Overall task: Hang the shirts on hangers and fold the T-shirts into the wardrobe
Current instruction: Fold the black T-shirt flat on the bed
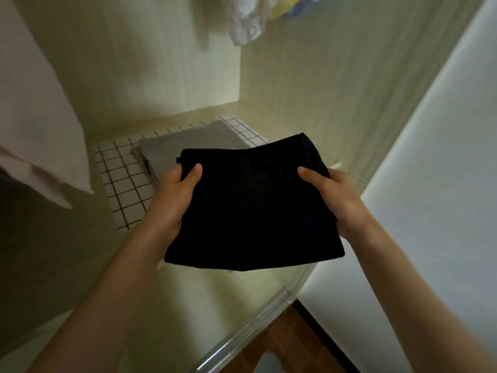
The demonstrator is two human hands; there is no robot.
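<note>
Black T-shirt [252,205], already folded, is held level above the wardrobe shelf [215,286], partly over a grey folded garment [188,142] lying on a checked one [121,181]. The step in hand is judged to be stowing. Lowering onto the stack is called for next. Left hand [174,195] and right hand [336,195] each pinch a side edge, thumbs on top, forearms extended.

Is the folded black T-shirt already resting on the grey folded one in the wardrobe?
Cannot tell. In the head view the black T-shirt, held by the left hand and right hand, overlaps the grey T-shirt, hiding any contact or gap.
</note>
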